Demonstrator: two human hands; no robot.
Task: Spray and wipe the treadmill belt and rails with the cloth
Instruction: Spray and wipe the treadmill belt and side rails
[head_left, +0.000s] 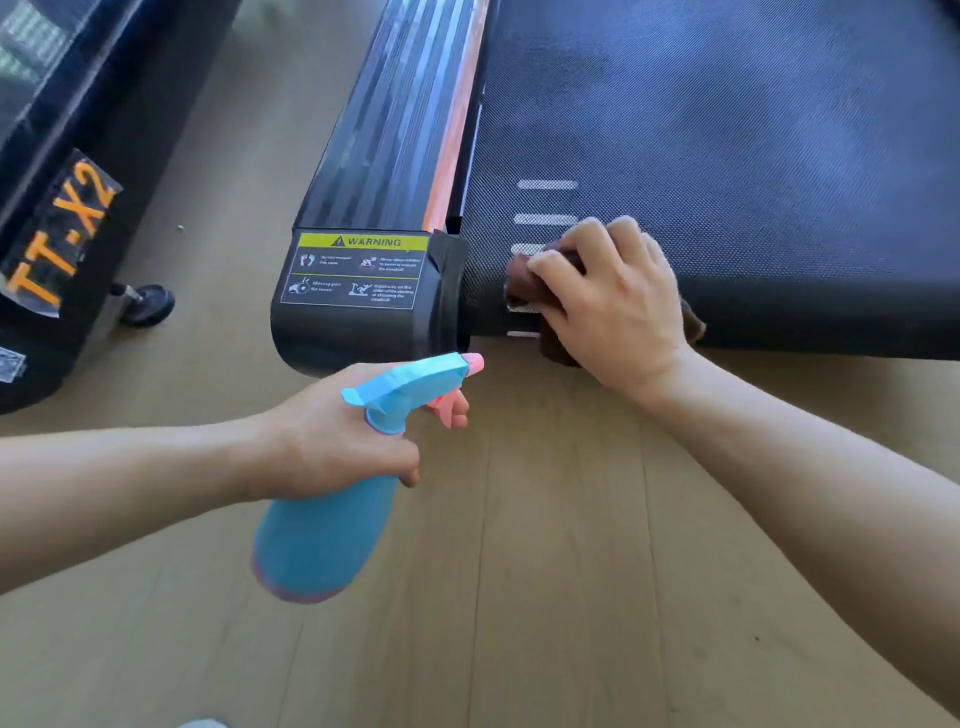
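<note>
Risk, as I see it: my right hand (618, 301), fingers curled on the cloth (524, 283) at the near left corner of the belt (727, 156), could snag it beside the rail (395, 130), while my left hand (332, 441), fingers wrapped round the spray bottle (322, 540), could mist the floor (571, 519).

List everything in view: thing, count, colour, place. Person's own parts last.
treadmill belt: one, black, upper right
side rail: one, black with orange stripe, left of belt
warning label: one, yellow and black, on rail's end cap
dash marks: several, white, belt's near left corner
cloth: one, brown, belt's near edge, under right grip
spray bottle: one, blue with pink trigger, centre
second machine: one, black with orange lettering, far left
wheel: one, black, beside that machine
floor: one, light wood, lower half
left grip: one, bare hand, holds spray bottle
right grip: one, bare hand, presses cloth
</note>
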